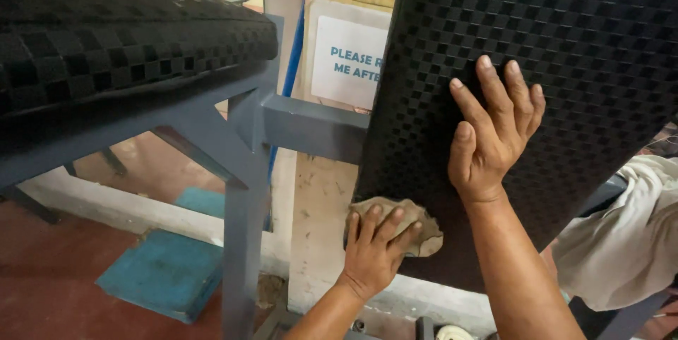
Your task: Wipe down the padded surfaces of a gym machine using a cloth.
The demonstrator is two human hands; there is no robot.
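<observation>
Back pad [565, 50]: black vinyl, embossed checker texture, flat slab, long axis running up and slightly rightward, lower end toward the floor.

Left hand [378, 241]: at the pad's lower left corner, fingers spread, pressing a crumpled tan cloth [424, 230] against the surface.

Right hand [491, 132]: above the cloth, open, palm flat on the pad.

Seat pad [120, 36]: left of the back pad, same checkered vinyl, lying roughly level.

Grey steel frame [247, 163]: square tube, between both pads.

Blue block [166, 273]: on the red floor, lower left.

White cloth [628, 241]: right of the pad.
</observation>
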